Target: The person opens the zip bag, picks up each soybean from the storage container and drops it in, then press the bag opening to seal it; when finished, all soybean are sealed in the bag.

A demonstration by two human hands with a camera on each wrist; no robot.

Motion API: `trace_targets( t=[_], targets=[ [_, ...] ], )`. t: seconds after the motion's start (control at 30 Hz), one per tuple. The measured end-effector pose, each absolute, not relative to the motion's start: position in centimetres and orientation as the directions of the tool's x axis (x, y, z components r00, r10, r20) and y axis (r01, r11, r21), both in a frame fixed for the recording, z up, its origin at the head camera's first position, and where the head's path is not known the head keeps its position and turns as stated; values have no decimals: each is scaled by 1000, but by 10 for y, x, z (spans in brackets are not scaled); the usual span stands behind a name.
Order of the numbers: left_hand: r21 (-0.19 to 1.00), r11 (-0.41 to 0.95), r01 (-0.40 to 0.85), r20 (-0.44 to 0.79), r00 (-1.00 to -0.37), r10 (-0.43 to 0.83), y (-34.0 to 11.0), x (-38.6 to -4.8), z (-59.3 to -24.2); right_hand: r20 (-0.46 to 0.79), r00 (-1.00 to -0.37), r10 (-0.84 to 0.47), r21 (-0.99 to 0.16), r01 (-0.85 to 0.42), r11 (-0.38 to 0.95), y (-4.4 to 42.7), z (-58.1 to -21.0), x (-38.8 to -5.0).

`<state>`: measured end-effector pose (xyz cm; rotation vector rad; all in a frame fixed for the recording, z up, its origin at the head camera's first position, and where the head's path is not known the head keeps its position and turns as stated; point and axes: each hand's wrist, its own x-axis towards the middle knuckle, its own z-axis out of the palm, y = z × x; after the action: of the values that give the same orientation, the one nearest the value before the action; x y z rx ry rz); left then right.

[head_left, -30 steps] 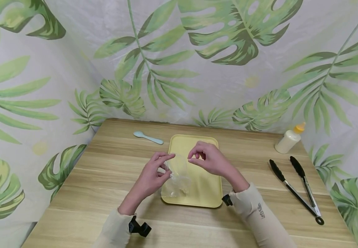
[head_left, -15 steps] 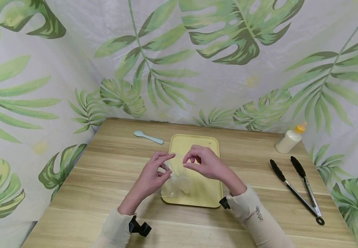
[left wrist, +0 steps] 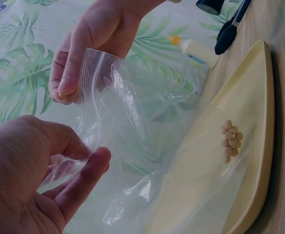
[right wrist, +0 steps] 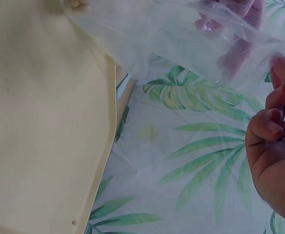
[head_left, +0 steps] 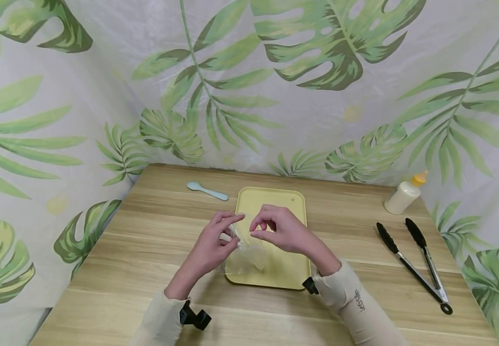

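My left hand (head_left: 212, 244) holds a clear zip-lock bag (left wrist: 147, 141) by its mouth, pinching the rim between thumb and finger. Several small round beige balls (left wrist: 230, 139) lie bunched at the bottom of the bag, above the yellow tray (head_left: 286, 264). At the bag's mouth is my right hand (head_left: 281, 229), thumb and forefinger pinched together; in the left wrist view a small beige ball (left wrist: 62, 96) shows at its fingertips. Another ball (right wrist: 74, 223) sits in the tray's far right corner.
A light blue spoon (head_left: 207, 191) lies behind and left of the tray. To the right are a bottle (head_left: 401, 198) with a yellow cap and spread black-handled tongs (head_left: 419, 274). A leaf-patterned cloth (head_left: 240, 96) hangs along the back of the wooden table (head_left: 154, 240).
My right hand has moved left and slightly nearer, from over the tray to the bag's mouth. The ball in the tray's far corner has come into sight. My left hand and the bag stay put.
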<state>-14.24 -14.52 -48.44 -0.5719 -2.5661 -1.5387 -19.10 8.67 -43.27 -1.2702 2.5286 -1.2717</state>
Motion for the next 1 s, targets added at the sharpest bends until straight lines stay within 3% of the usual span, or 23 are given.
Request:
trace_targets(
  t=[1.0],
  targets=[
    [830, 433, 351, 255, -930, 265, -143, -142, -482, 306, -660, -686, -639, -677, 366, 87, -430, -193]
  ],
)
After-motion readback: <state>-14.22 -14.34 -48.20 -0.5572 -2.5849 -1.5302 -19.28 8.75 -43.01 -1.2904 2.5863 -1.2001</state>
